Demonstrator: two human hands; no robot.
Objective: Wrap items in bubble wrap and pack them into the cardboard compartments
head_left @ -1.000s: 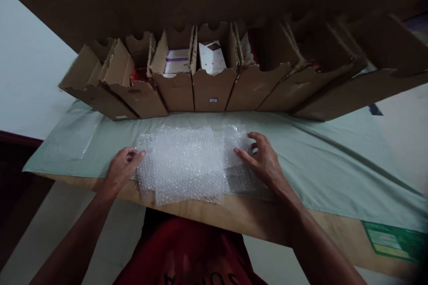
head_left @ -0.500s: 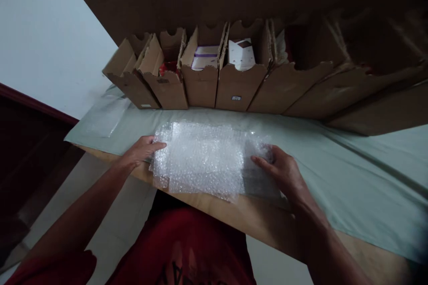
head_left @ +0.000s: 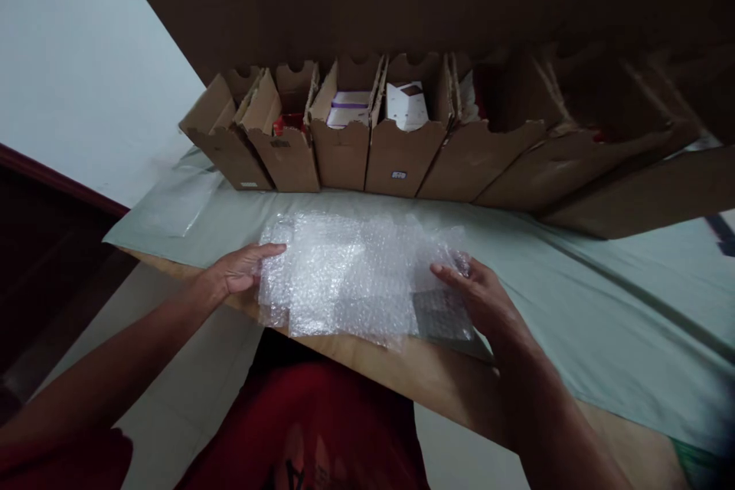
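Observation:
Clear bubble wrap [head_left: 350,276] in overlapping layers is stretched between my two hands, over the front edge of the table. My left hand [head_left: 244,266] grips its left end, thumb on top and the other fingers underneath. At the right end, my right hand [head_left: 479,287] pinches the wrap, with the thumb laid over it and the fingertips curled round the far corner. Whether anything is wrapped inside the layers cannot be made out.
A row of several open cardboard bins [head_left: 396,161] stands along the back of the table. One holds a white box [head_left: 406,109]. A flat clear plastic sheet [head_left: 178,203] lies at the left on the pale green cloth [head_left: 551,283]. The table's wooden edge [head_left: 442,379] runs in front of me.
Both hands keep hold of the bubble wrap, which now looks slightly lower and tilted differently to the light. The camera view has shifted a little.

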